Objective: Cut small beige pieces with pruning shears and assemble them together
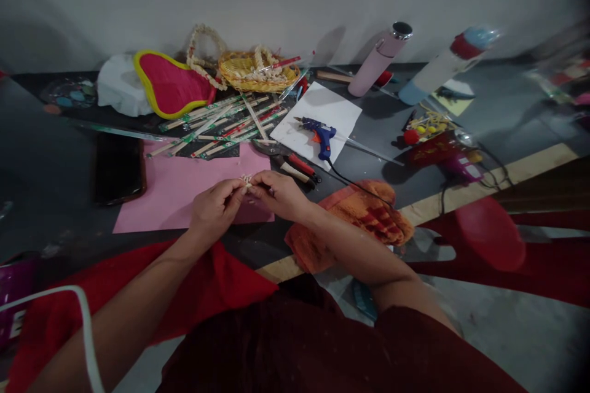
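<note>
Between my two hands is a small cream-coloured piece (246, 180), pinched by the fingertips of both; its shape is mostly hidden. My left hand (216, 206) grips it from the left, and my right hand (282, 195) from the right, over a pink sheet (161, 196). Pliers with red and pale handles (297, 167) lie just beyond my right hand. A blue glue gun (322, 135) rests on a white sheet (295, 116). Several wrapped chopsticks (230, 126) are scattered behind the pink sheet.
A black phone (118, 169) lies at the left. Behind are a wicker basket (239, 77), a pink-and-yellow cloth piece (175, 83), a pink bottle (378, 61) and a white-and-blue bottle (436, 70). An orange towel (369, 209) sits at the table's front edge beside my right forearm.
</note>
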A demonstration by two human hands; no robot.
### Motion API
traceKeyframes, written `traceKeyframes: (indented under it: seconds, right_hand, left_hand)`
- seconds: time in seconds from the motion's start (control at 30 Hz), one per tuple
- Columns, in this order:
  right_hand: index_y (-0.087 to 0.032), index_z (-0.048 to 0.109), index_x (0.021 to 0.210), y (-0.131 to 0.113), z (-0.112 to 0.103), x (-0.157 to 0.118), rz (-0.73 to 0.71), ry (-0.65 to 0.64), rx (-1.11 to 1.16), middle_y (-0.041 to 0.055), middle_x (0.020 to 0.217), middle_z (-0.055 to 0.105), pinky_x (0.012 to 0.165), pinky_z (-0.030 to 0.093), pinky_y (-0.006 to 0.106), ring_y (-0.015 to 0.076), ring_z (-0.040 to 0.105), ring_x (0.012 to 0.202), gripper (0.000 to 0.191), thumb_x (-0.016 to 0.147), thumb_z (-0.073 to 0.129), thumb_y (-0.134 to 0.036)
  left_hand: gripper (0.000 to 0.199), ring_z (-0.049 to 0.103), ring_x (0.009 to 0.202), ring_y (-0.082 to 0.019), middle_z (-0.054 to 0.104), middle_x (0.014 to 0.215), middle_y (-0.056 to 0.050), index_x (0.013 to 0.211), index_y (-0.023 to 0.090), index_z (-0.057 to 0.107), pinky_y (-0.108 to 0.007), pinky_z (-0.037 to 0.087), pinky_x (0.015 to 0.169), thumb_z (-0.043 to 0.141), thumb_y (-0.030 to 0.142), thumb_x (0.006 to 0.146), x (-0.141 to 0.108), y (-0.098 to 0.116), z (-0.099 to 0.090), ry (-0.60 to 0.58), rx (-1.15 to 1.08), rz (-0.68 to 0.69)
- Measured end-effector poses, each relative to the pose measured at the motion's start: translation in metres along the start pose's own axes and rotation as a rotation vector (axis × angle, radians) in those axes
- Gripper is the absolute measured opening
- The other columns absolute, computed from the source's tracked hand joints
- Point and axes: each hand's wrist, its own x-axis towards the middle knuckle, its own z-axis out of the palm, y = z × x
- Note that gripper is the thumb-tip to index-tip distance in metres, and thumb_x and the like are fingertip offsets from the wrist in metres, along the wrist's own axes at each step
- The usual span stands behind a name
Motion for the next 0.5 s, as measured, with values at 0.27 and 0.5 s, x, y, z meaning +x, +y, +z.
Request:
traceKeyframes:
  seconds: [0.27, 0.5]
  right_hand:
    - [-0.018, 0.057, 0.086, -0.0040, 0.0002, 0.0005, 0.037, -0.011, 0.005, 0.0020, 0.082, 0.063, 0.070, 0.044, 0.024, 0.0114, 0.057, 0.075, 0.013, 0.090, 0.047, -0.026]
    - [-0.016, 0.057, 0.084, -0.0070, 0.0012, -0.0003, 0.093, -0.004, 0.126, 0.0007, 0.076, 0.060, 0.062, 0.041, 0.020, 0.0086, 0.052, 0.065, 0.013, 0.088, 0.049, -0.025]
  left_hand:
    - [0.028, 0.067, 0.081, -0.015, 0.072, 0.094, -0.002, 0.098, 0.022, 0.065, -0.023, 0.047, 0.070, 0.046, 0.041, 0.090, -0.0002, -0.0024, 0.0013, -0.005, 0.009, -0.030]
    - [0.027, 0.067, 0.080, -0.014, 0.072, 0.092, -0.001, 0.098, 0.022, 0.065, -0.022, 0.046, 0.068, 0.045, 0.040, 0.090, -0.0009, -0.0016, -0.0008, -0.033, 0.041, -0.029]
